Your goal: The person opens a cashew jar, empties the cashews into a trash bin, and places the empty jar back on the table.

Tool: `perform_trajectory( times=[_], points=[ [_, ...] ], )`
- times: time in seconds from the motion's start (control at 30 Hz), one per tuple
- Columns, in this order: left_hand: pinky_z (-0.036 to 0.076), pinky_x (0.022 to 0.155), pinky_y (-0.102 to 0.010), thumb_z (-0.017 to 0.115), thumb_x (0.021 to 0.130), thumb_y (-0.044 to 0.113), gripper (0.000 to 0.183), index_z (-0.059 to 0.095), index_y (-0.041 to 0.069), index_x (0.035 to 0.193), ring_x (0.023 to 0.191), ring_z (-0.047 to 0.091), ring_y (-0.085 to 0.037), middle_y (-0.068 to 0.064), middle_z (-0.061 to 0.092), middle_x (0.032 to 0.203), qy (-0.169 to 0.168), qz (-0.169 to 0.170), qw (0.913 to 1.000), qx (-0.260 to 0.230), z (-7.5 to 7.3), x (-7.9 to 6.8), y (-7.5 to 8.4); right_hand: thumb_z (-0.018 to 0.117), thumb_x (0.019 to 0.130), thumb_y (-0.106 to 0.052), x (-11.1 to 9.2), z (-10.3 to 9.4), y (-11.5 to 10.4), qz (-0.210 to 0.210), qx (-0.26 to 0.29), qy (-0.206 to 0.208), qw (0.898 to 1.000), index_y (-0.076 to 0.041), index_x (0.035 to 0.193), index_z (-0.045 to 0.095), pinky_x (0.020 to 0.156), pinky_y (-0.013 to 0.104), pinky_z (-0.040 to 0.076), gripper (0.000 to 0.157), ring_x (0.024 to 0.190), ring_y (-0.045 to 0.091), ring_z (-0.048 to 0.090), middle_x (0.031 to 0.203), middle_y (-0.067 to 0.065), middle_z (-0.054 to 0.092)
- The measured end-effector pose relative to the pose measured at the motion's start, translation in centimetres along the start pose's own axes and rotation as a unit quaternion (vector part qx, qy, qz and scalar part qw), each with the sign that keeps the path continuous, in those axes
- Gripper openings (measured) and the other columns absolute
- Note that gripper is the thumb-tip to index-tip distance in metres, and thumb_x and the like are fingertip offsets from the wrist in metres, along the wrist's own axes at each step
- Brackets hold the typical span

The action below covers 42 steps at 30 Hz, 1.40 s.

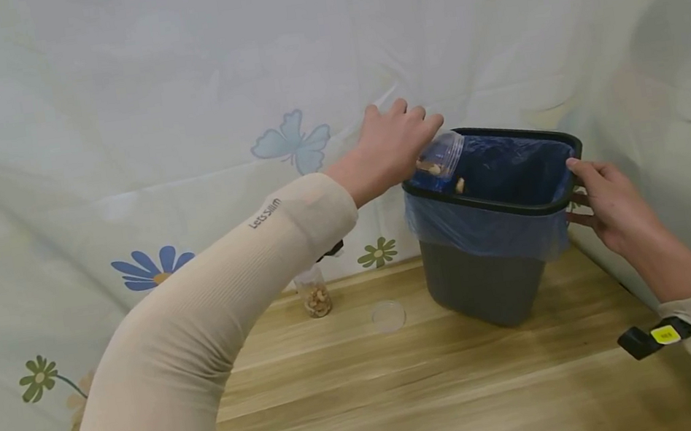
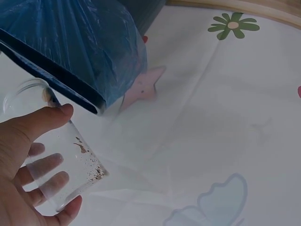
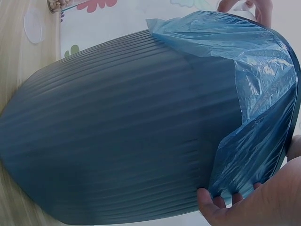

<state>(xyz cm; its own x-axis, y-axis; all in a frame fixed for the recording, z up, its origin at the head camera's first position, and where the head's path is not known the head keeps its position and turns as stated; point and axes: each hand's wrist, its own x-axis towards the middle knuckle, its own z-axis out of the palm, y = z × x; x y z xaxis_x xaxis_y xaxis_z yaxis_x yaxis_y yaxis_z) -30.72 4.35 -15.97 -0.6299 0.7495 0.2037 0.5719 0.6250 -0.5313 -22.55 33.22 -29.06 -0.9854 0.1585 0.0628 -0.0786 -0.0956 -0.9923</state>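
My left hand [image 1: 397, 140] grips a clear jar [image 1: 451, 154], tipped mouth-down over the left side of a dark grey trash bin [image 1: 484, 284]. Pale nut-like pieces show near the jar's mouth, and one piece [image 1: 460, 185] is just below it. In the left wrist view, brown crumbs [image 2: 96, 174] cling near the jar's base. A blue bag [image 1: 487, 234] lines the bin and folds over its black rim. At the bin's right side, my right hand [image 1: 620, 210] holds the rim, thumb on top and fingers on the outside.
A second clear jar [image 1: 316, 299], partly filled with nuts, stands on the wooden table [image 1: 411, 398] left of the bin. Between them lies a round clear lid [image 1: 389, 317]. A pale printed cloth [image 1: 184, 105] hangs behind and beside the table.
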Motion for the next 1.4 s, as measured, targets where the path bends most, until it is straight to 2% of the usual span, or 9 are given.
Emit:
perform_trajectory(
  times=[0.37, 0.57, 0.73, 0.93, 1.13, 1.4],
  points=[
    [0.047, 0.09, -0.052, 0.06, 0.103, 0.02, 0.05, 0.041, 0.019, 0.15, 0.117, 0.05, -0.028, -0.004, 0.055, 0.134, -0.002, 0.013, 0.9999, 0.004, -0.8, 0.4, 0.6, 0.052, 0.104, -0.045, 0.0, -0.1, 0.0, -0.005, -0.002, 0.003, 1.0, -0.012, 0.121, 0.05, 0.071, 0.022, 0.055, 0.038, 0.098, 0.007, 0.058, 0.117, -0.003, 0.049],
    [0.046, 0.09, -0.047, 0.059, 0.102, 0.04, 0.06, 0.035, 0.022, 0.154, 0.122, 0.048, -0.026, -0.002, 0.051, 0.141, -0.012, 0.024, 0.9994, 0.024, -1.3, 1.1, 1.7, 0.052, 0.104, -0.044, -0.1, -0.1, -0.1, -0.004, 0.001, 0.003, 1.0, -0.011, 0.124, 0.047, 0.071, 0.022, 0.055, 0.039, 0.098, 0.007, 0.058, 0.118, -0.003, 0.049],
    [0.046, 0.093, -0.049, 0.058, 0.099, 0.053, 0.068, 0.034, 0.024, 0.155, 0.127, 0.046, -0.026, -0.001, 0.05, 0.145, -0.007, 0.032, 0.999, 0.03, -1.8, 1.7, 2.6, 0.052, 0.104, -0.045, -0.2, 0.0, -0.1, -0.003, 0.001, 0.007, 1.0, -0.012, 0.124, 0.046, 0.071, 0.023, 0.055, 0.039, 0.098, 0.007, 0.058, 0.118, -0.002, 0.048],
    [0.045, 0.095, -0.05, 0.062, 0.102, 0.038, 0.058, 0.035, 0.025, 0.151, 0.128, 0.046, -0.025, 0.001, 0.05, 0.142, -0.007, 0.038, 0.9984, 0.041, -2.4, 2.3, 3.8, 0.052, 0.104, -0.045, -0.2, 0.1, -0.2, 0.0, 0.002, 0.009, 1.0, -0.012, 0.123, 0.046, 0.071, 0.022, 0.055, 0.038, 0.099, 0.008, 0.058, 0.118, -0.002, 0.048],
    [0.044, 0.099, -0.051, 0.059, 0.097, 0.057, 0.07, 0.032, 0.027, 0.154, 0.131, 0.045, -0.026, 0.002, 0.049, 0.145, -0.019, 0.049, 0.9974, 0.049, -2.6, 2.7, 5.0, 0.052, 0.103, -0.047, -0.2, 0.4, -0.2, 0.007, -0.01, 0.012, 1.0, -0.012, 0.124, 0.047, 0.071, 0.023, 0.054, 0.041, 0.102, 0.009, 0.057, 0.12, -0.002, 0.048],
    [0.043, 0.1, -0.051, 0.061, 0.098, 0.052, 0.068, 0.033, 0.027, 0.154, 0.132, 0.044, -0.025, 0.003, 0.049, 0.145, -0.006, 0.057, 0.9962, 0.065, -2.9, 2.9, 5.2, 0.053, 0.104, -0.043, -0.2, 0.3, -0.2, -0.003, 0.006, 0.017, 1.0, -0.01, 0.12, 0.047, 0.069, 0.023, 0.055, 0.037, 0.098, 0.01, 0.058, 0.114, -0.002, 0.05]
  ],
)
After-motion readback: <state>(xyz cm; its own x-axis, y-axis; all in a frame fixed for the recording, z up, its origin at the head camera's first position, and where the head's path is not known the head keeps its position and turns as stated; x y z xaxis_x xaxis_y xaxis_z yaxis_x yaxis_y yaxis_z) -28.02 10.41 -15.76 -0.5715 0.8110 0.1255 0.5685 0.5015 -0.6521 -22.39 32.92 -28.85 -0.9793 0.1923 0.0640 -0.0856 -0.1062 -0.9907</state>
